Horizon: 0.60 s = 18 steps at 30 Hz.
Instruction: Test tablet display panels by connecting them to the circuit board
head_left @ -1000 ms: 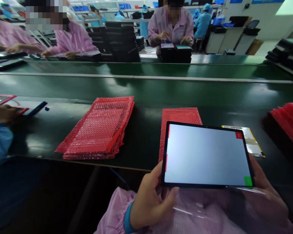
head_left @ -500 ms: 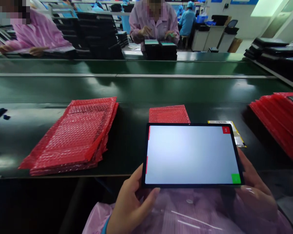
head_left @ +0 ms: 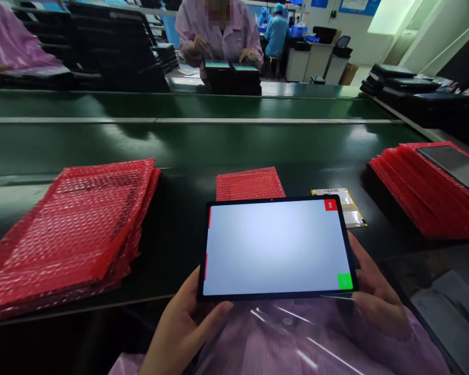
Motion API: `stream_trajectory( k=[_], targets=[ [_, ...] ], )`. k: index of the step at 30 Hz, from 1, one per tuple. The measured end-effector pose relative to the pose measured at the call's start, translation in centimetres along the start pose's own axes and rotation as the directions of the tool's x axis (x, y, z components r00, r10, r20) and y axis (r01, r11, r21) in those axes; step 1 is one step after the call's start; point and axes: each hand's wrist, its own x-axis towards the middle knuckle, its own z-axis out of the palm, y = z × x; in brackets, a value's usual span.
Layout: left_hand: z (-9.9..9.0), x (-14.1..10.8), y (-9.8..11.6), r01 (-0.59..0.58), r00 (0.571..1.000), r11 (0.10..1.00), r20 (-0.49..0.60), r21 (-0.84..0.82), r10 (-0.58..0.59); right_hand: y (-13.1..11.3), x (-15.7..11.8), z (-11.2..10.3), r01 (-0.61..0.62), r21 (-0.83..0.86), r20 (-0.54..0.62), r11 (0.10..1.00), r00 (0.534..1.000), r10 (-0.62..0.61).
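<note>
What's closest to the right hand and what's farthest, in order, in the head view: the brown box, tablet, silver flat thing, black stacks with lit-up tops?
1. Tablet: in the right hand's grip.
2. Silver flat thing: just beyond the tablet's right end.
3. Black stacks: across the green surface.
4. Brown box: far back in the room.

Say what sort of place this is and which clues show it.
Probably an electronics factory's testing or packing line: a lit tablet, red bubble-wrap pouches piled on a long dark-green bench, and a pink-smocked co-worker opposite.
</note>
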Motion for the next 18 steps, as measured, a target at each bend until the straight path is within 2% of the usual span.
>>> stream_trajectory(
  k=[5, 10, 18],
  targets=[
    [-0.1, 0.9, -0.1, 0.129, 0.991, 0.991, 0.035, 0.023, -0.13, -0.1, 0.1, 0.8, -0.028, 0.047, 0.086, 0.999, 0.996, 0.024],
    [-0.3, 1.5, 0.2, 0.172, 0.985, 0.984, 0.011, 0.052, -0.173, -0.3, 0.0, 1.6, -0.016, 0.036, 0.084, 0.999, 0.996, 0.013],
    [-0.3, 2.3, 0.0, 0.24, 0.971, 0.969, -0.019, 0.066, -0.239, 0.5, 0.2, 1.2, 0.022, -0.003, 0.253, 1.0, 0.967, -0.02]
  ],
)
